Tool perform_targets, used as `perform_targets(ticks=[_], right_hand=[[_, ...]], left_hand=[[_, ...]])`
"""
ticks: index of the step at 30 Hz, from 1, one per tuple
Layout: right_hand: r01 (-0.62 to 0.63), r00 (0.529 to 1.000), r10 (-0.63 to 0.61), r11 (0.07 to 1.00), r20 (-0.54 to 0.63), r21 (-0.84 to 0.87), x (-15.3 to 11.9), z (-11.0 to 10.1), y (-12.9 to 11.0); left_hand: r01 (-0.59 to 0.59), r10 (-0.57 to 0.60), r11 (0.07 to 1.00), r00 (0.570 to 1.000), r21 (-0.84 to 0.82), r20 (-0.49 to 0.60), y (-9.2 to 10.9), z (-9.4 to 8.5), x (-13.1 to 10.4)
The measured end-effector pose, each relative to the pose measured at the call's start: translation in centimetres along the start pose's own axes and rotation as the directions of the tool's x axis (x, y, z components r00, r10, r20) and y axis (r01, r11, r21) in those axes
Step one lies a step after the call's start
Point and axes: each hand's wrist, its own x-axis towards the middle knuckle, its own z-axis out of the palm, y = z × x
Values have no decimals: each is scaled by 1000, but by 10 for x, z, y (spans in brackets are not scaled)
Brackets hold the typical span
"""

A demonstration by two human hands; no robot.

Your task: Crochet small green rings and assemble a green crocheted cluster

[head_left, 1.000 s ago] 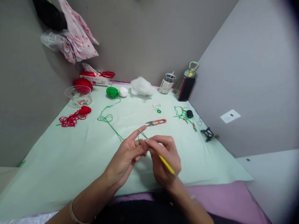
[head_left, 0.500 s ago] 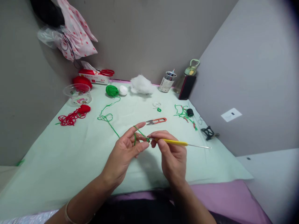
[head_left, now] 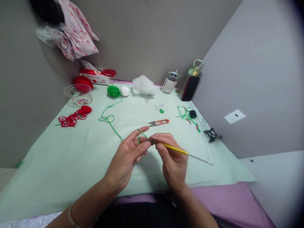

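My left hand is raised over the table with green yarn looped over its stretched index finger. Its thumb and middle finger pinch the yarn near a small green bit of work that the fingers mostly hide. In my right hand is a crochet hook with a yellow handle, gripped like a pen. The hook's thin tip reaches left to the yarn at my left fingertips, and its other metal end points down to the right. From my left hand the yarn trails back to a green ball.
Thread snips lie just beyond my hands. A red yarn tangle and clear tub are at left. White stuffing, a pen can and bottle stand behind. Green scraps and a black stand are at right.
The crochet hook has tilted, its right end dropping lower. My right hand has shifted slightly left and sits closer against the left fingertips.
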Motion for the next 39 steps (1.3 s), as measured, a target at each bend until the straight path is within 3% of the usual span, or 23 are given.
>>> perform_targets(ticks=[8, 15, 18, 20, 22, 24, 26, 31, 36, 39], right_hand=[[-76, 997, 77, 984, 1, 162, -4, 6, 5], [-193, 981, 195, 939, 21, 284, -5, 5, 13], [-39, 998, 40, 999, -38, 29, -9, 7, 13], [163, 982, -181, 959, -58, -233, -12, 8, 12], [264, 955, -295, 906, -45, -330, -13, 8, 11], [210, 974, -225, 946, -35, -249, -11, 4, 10], [72, 996, -76, 994, -54, -78, -6, -1, 8], [-154, 977, 190, 939, -92, 307, 2, -8, 4], [-136, 987, 151, 968, -59, 213, -2, 2, 3], [-145, 985, 162, 962, -58, 230, -4, 5, 4]], left_hand=[[-31, 34, 999, 998, 40, -60, -1, 7, 1], [-31, 34, 998, 999, 61, -39, -5, 3, 3], [-66, 67, 998, 997, 20, -36, -9, 2, 3], [-69, 68, 997, 997, -16, -44, -12, 3, 4], [-14, 13, 998, 1000, -64, -19, -11, 2, 3], [68, -65, 990, 997, -125, 32, -8, 0, 4], [120, -112, 977, 992, -173, 56, -4, -3, 4], [59, -54, 992, 997, -111, 47, 1, -7, 5], [-158, 160, 986, 987, 52, -33, -10, -2, 2], [-150, 151, 988, 988, 41, -9, -12, 1, 1]])
